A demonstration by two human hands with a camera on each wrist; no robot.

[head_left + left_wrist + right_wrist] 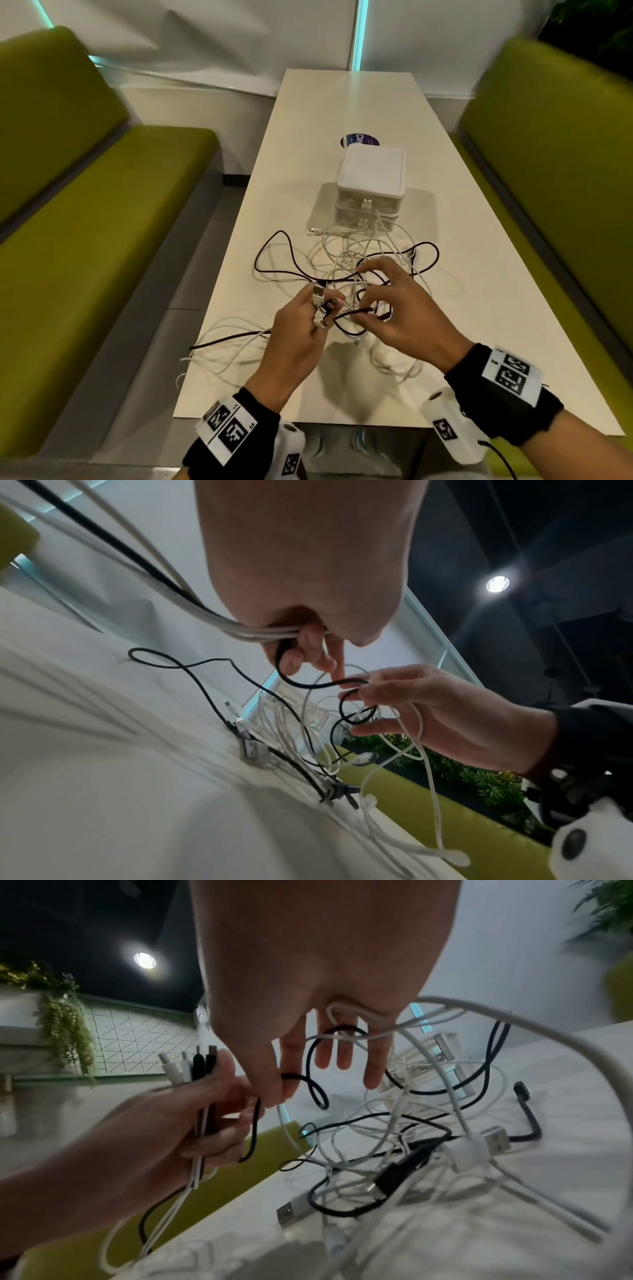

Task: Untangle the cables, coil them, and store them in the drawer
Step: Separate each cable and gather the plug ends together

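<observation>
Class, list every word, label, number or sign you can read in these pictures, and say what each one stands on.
"Cla": start of a word on the round dark sticker on the table; the rest is hidden behind the white drawer box.
"L5": beside the square code markers on the left wristband.
Smaller print on the sticker: too small to read.
Right wristband: code patterns only, no readable words.

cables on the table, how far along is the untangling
Early. Done: left hand holds several plug ends gathered together. In hand: right hand pinches a black cable loop out of the tangle. Left: separating, coiling, and storing in the shut drawer box.
</observation>
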